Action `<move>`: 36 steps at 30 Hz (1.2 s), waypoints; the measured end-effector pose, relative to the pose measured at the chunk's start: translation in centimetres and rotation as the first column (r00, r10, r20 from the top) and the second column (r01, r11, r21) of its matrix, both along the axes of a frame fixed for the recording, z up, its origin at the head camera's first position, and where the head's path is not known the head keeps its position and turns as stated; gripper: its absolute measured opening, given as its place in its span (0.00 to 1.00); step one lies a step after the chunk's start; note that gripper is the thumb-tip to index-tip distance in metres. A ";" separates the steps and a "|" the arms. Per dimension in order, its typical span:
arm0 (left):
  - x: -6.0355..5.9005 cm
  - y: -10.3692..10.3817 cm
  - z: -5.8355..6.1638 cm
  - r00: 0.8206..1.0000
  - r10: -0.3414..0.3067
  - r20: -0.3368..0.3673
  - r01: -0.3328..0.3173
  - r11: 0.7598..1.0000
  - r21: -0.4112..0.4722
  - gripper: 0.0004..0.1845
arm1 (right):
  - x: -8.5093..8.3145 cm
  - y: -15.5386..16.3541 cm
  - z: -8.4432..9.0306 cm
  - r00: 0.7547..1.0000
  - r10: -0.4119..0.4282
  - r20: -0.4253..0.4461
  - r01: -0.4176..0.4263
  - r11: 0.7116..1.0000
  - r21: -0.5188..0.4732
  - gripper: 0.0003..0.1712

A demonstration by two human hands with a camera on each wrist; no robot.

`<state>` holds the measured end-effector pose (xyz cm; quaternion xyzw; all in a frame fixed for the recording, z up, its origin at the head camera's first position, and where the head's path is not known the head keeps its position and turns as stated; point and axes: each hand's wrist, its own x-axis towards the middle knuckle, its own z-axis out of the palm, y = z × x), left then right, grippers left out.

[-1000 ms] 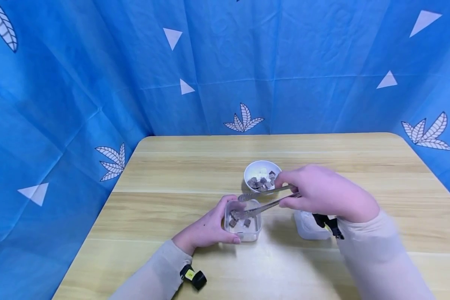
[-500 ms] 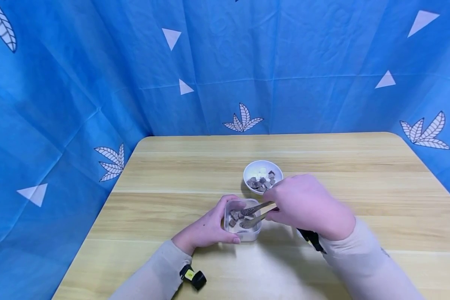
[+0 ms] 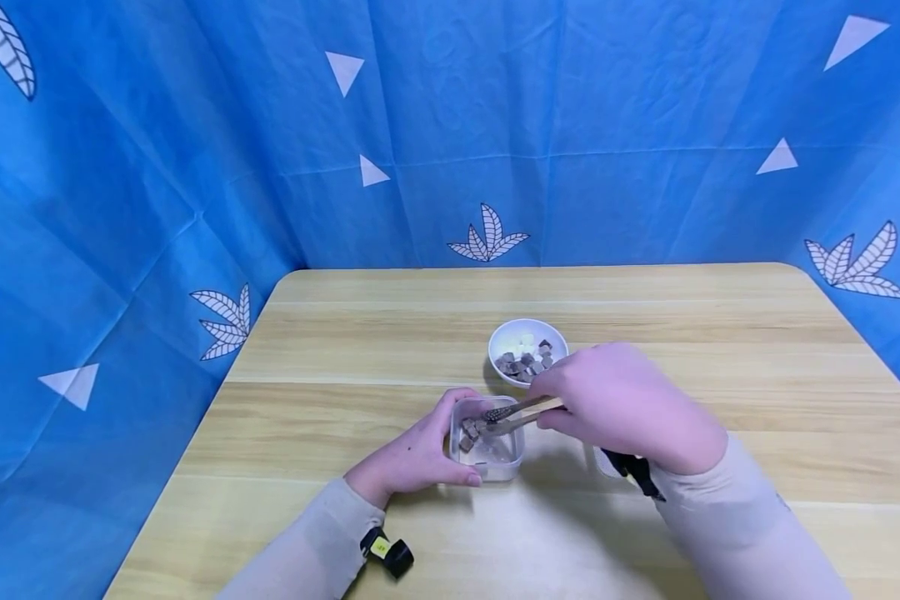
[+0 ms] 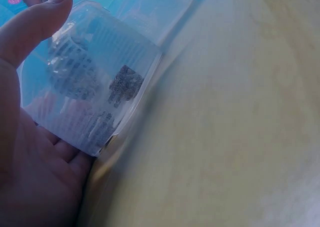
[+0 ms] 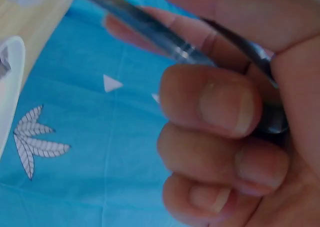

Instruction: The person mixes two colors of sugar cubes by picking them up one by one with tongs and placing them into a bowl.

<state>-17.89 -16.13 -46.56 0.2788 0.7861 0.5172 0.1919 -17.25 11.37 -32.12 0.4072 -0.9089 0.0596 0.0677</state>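
Note:
My left hand point(image 3: 423, 454) grips a clear plastic container point(image 3: 506, 473) from its left side, thumb at the front and fingers round the back. Inside lie several small brown-grey cubes point(image 3: 468, 434), which show through the wall in the left wrist view as dark cubes point(image 4: 126, 83). My right hand point(image 3: 622, 408) holds metal tongs point(image 3: 528, 410), their tips down in the container among the cubes. In the right wrist view, fingers curl round the tongs' handle point(image 5: 150, 29). Just behind the container stands a white bowl point(image 3: 504, 336) with similar brown cubes and some white pieces.
A translucent lid or second container point(image 3: 603, 463) lies on the wooden table point(image 3: 345, 333) at the right, mostly hidden under my right wrist. Blue patterned cloth point(image 3: 450, 125) hangs behind the table and along its left side.
My right hand has moved left and lowered the tongs into the container. The tong arms, wide apart a second ago, are now closer together. The left hand stays where it was.

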 end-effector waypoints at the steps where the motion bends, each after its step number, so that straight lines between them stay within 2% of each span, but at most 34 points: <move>1: 0.0 0.0 0.0 1.000 0.007 0.002 -0.007 1.000 -0.011 0.55 | -0.1 0.4 0.2 1.000 0.015 -0.005 -0.015 0.999 -0.028 0.06; 6: 0.0 0.0 0.1 1.000 0.012 -0.018 -0.012 1.000 -0.020 0.56 | -0.6 2.2 1.0 0.995 0.062 -0.083 -0.075 0.984 -0.160 0.11; 10: 0.0 0.0 0.0 1.000 0.000 -0.019 0.000 1.000 0.006 0.54 | -1.6 3.8 1.2 0.996 0.012 -0.089 -0.031 0.978 -0.208 0.12; 15: 0.0 -0.1 -0.1 1.000 0.004 -0.008 -0.004 1.000 0.011 0.53 | -3.0 5.8 1.2 0.994 -0.107 -0.018 0.102 0.977 -0.185 0.11; 22: -0.1 -0.1 -0.2 1.000 -0.002 -0.029 0.002 1.000 0.010 0.53 | -3.9 7.5 1.2 0.971 -0.226 0.075 0.234 0.963 -0.135 0.12; 28: -0.1 -0.1 -0.1 1.000 -0.003 -0.030 0.003 1.000 0.013 0.53 | -4.1 7.6 1.2 0.960 -0.249 0.124 0.263 0.959 -0.108 0.16; 36: -0.1 -0.1 -0.1 1.000 -0.004 -0.022 0.004 1.000 0.008 0.53 | -3.4 7.4 1.5 0.965 -0.238 0.113 0.251 0.960 -0.125 0.17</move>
